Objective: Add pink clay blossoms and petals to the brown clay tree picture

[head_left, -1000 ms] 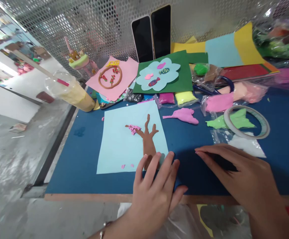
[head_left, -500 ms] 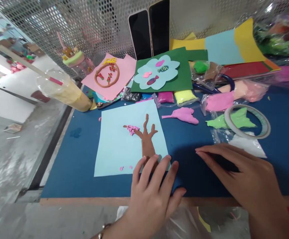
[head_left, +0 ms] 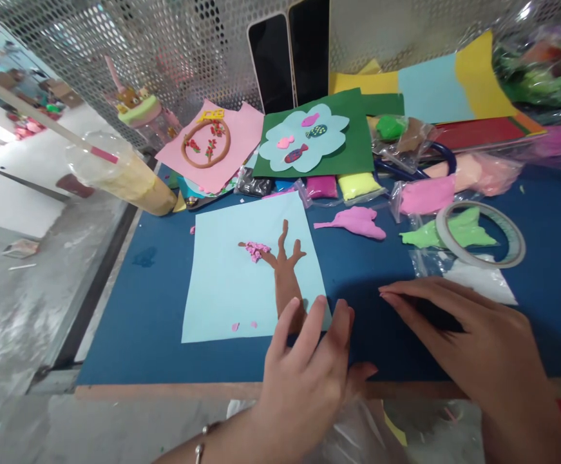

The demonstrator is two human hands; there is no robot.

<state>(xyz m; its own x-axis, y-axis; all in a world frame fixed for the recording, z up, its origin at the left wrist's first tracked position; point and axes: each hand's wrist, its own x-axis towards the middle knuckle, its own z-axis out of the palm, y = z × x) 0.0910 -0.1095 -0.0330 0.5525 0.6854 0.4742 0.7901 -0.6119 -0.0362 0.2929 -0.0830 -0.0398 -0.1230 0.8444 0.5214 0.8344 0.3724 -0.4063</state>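
A light blue paper sheet (head_left: 234, 270) lies on the dark blue table (head_left: 140, 335). A brown clay tree (head_left: 285, 270) is pressed on it, with a cluster of pink clay bits (head_left: 257, 250) on one branch. My left hand (head_left: 309, 374) rests at the sheet's near right corner, fingers stretched out over the trunk's base. My right hand (head_left: 473, 348) lies flat on the table to the right, fingers extended and pointing left, holding nothing I can see.
A pink clay lump (head_left: 355, 222), green clay (head_left: 458, 232) and a tape ring (head_left: 483, 235) lie beyond my right hand. Bagged clay, coloured papers, two phones (head_left: 290, 55) and a plastic cup (head_left: 120, 174) stand at the back. The table edge runs just under my wrists.
My left hand has slid slightly right and its fingers have drawn closer together. The view shifted a little. My right hand has stayed put.
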